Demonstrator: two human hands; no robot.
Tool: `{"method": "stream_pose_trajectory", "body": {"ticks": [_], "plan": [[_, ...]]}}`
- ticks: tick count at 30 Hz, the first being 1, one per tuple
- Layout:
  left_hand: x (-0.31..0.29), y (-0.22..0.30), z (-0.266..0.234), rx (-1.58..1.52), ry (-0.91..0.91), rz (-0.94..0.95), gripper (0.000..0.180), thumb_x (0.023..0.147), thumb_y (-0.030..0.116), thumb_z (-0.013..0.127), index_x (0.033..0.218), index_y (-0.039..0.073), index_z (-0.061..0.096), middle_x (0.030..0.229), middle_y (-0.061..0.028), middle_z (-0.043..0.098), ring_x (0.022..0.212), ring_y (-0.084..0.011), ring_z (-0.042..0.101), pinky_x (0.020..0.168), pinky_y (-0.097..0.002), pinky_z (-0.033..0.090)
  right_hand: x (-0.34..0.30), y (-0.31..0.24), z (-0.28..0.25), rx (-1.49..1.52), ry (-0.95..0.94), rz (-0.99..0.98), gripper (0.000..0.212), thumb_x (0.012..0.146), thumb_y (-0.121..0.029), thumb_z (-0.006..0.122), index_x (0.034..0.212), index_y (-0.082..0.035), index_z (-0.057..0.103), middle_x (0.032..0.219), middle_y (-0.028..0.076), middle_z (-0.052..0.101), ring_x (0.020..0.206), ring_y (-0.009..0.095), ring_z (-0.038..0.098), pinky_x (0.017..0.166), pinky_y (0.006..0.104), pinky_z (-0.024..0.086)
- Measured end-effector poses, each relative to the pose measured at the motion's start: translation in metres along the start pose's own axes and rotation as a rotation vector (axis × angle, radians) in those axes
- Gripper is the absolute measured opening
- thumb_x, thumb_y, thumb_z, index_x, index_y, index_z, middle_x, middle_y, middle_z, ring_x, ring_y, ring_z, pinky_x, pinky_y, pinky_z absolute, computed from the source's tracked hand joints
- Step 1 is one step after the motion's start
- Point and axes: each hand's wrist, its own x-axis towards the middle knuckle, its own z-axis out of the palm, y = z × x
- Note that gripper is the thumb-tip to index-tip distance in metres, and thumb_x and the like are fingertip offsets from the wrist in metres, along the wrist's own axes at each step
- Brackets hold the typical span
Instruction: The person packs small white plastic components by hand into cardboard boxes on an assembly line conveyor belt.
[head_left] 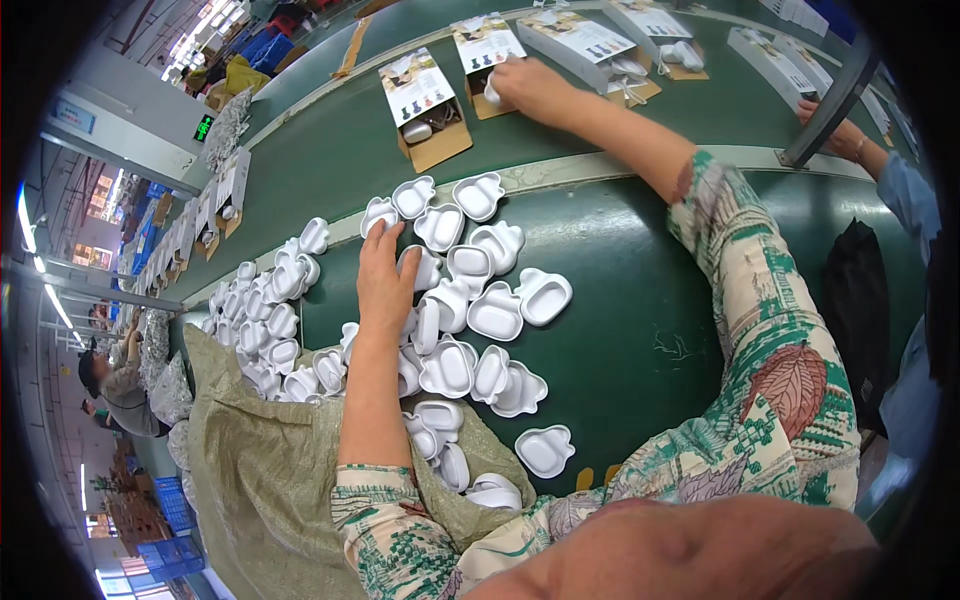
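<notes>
My right hand (535,90) reaches across to the far green belt, fingers closed on a small white piece (491,91) at the mouth of an open carton (487,45). The piece is partly hidden by the fingers, so its full shape does not show. My left hand (385,280) is over a spread of white plastic dishes, thumb and fingers apart. Its fingertips touch the near edge of one shallow white dish (379,213). More lobed dishes of the same kind, such as this dish (546,297), lie around it on the green table (620,370).
An olive woven sack (270,470) lies at the near left with dishes on it. Open cartons (415,85) stand along the far belt (320,120). A metal post (830,105) rises at the right, beside a co-worker's hand (845,140). Black cloth (857,310) hangs there.
</notes>
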Motion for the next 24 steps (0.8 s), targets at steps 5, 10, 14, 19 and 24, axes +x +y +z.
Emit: {"method": "stream_pose_trajectory", "body": {"ticks": [5, 10, 14, 19, 24], "plan": [[0.010, 0.001, 0.009, 0.002, 0.014, -0.005, 0.040, 0.084, 0.021, 0.058, 0.121, 0.005, 0.053, 0.134, -0.0191, 0.043, 0.124, -0.0328, 0.042, 0.103, -0.0379, 0.033, -0.007, 0.041, 0.012, -0.131, 0.176, 0.174, 0.015, 0.072, -0.008, 0.061, 0.086, -0.007, 0.057, 0.093, 0.009, 0.057, 0.093, 0.029, 0.055, 0.072, 0.0399, 0.047], [0.004, -0.009, -0.006, 0.031, -0.005, -0.023, 0.040, 0.085, 0.022, 0.058, 0.121, 0.005, 0.053, 0.135, -0.0192, 0.042, 0.124, -0.0332, 0.041, 0.103, -0.0386, 0.033, -0.039, -0.067, -0.029, 0.513, 0.215, -0.028, 0.020, 0.074, -0.003, 0.059, 0.094, -0.007, 0.056, 0.096, 0.012, 0.055, 0.091, 0.031, 0.055, 0.078, 0.0386, 0.046], [0.005, -0.003, -0.003, 0.055, -0.019, -0.029, 0.040, 0.085, 0.023, 0.057, 0.121, 0.005, 0.054, 0.135, -0.0190, 0.042, 0.124, -0.0336, 0.040, 0.103, -0.0391, 0.033, -0.046, -0.114, -0.034, 0.519, 0.051, -0.256, 0.015, 0.076, -0.009, 0.056, 0.091, -0.007, 0.057, 0.094, 0.009, 0.057, 0.092, 0.027, 0.055, 0.077, 0.0369, 0.046], [0.006, 0.012, 0.005, 0.051, -0.034, -0.034, 0.040, 0.085, 0.023, 0.057, 0.121, 0.005, 0.054, 0.136, -0.0190, 0.041, 0.124, -0.0335, 0.040, 0.103, -0.0391, 0.032, -0.055, -0.097, -0.032, 0.425, 0.130, -0.303, 0.010, 0.077, -0.015, 0.056, 0.079, -0.006, 0.052, 0.085, 0.007, 0.055, 0.087, 0.026, 0.054, 0.075, 0.0358, 0.046], [0.004, 0.010, 0.000, 0.057, -0.048, -0.030, 0.040, 0.085, 0.022, 0.057, 0.121, 0.005, 0.054, 0.137, -0.0188, 0.040, 0.125, -0.0331, 0.039, 0.103, -0.0387, 0.032, -0.060, -0.069, -0.044, 0.212, 0.165, -0.181, 0.007, 0.074, -0.011, 0.055, 0.079, -0.007, 0.052, 0.083, 0.008, 0.054, 0.086, 0.025, 0.054, 0.073, 0.0338, 0.046]]}}
